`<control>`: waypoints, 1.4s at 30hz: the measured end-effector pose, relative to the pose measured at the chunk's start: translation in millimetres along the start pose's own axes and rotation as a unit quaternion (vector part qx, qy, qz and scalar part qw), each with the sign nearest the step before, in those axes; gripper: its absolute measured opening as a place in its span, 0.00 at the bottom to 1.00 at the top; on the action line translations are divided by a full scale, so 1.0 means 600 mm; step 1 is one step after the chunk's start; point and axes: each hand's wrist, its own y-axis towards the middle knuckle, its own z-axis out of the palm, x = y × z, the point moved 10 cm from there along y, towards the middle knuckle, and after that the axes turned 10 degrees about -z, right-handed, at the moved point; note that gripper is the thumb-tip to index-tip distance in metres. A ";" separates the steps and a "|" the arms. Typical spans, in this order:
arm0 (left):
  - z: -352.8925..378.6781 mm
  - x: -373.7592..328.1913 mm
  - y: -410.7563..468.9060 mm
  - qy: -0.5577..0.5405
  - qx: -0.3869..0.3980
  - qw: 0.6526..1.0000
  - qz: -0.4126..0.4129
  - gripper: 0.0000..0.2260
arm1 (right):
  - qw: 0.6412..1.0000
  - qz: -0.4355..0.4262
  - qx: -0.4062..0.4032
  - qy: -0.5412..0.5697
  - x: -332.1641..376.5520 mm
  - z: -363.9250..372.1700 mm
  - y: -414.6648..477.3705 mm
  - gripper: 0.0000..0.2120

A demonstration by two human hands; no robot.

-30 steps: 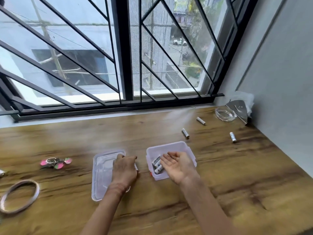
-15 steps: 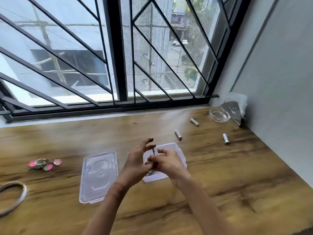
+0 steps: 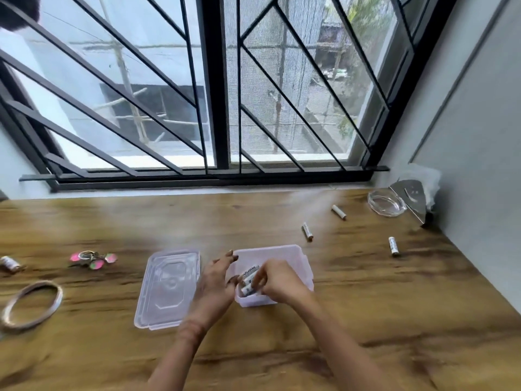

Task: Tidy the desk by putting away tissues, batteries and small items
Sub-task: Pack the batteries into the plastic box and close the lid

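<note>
A clear plastic box (image 3: 284, 251) sits on the wooden desk with several white batteries (image 3: 249, 277) inside. My right hand (image 3: 280, 283) reaches into the box from the right, its fingertips pinched on a battery there. My left hand (image 3: 215, 283) rests against the box's left wall with its fingers spread and nothing in it. The box's clear lid (image 3: 169, 289) lies flat just left of my left hand. Three loose batteries (image 3: 307, 231) (image 3: 338, 212) (image 3: 393, 246) lie on the desk beyond the box to the right.
A glass ashtray (image 3: 386, 204) and a metal tissue holder (image 3: 411, 197) with tissue stand in the far right corner by the wall. On the left lie a pink keyring (image 3: 93, 259), a wire coil (image 3: 32, 303) and another battery (image 3: 10, 263).
Both hands, raised together over the box half a second ago, have come down. My right hand is now in the box on the batteries, my left beside it.
</note>
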 end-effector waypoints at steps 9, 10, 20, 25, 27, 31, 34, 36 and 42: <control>-0.005 0.005 0.006 0.026 -0.020 0.999 -0.022 0.19 | 0.967 -0.039 -0.251 0.004 -0.017 -0.132 -0.009 0.09; -0.005 0.006 0.007 0.034 -0.022 0.999 -0.026 0.19 | 0.957 -0.041 -0.285 -0.009 -0.026 -0.158 -0.011 0.09; -0.002 0.014 0.011 0.061 -0.012 0.996 -0.069 0.21 | 0.964 0.073 -0.226 -0.122 -0.178 -0.212 0.077 0.16; -0.007 0.019 0.011 0.069 -0.017 0.995 -0.075 0.20 | 0.959 0.064 -0.198 -0.192 -0.186 -0.206 0.103 0.12; -0.006 0.018 0.012 0.069 -0.018 0.995 -0.075 0.21 | 0.951 0.053 -0.228 -0.202 -0.193 -0.230 0.104 0.11; -0.009 0.016 0.013 0.071 -0.027 0.994 -0.078 0.20 | 0.922 0.058 -0.308 -0.228 -0.228 -0.306 0.091 0.11; -0.011 0.018 0.012 0.071 -0.027 0.994 -0.083 0.20 | 0.931 0.075 -0.278 -0.226 -0.264 -0.327 0.100 0.09; -0.009 0.020 0.012 0.069 -0.024 0.994 -0.085 0.20 | 0.939 0.075 -0.248 -0.224 -0.276 -0.322 0.112 0.09; -0.008 0.019 0.014 0.069 -0.025 0.993 -0.091 0.21 | 0.933 0.050 -0.254 -0.251 -0.278 -0.305 0.127 0.07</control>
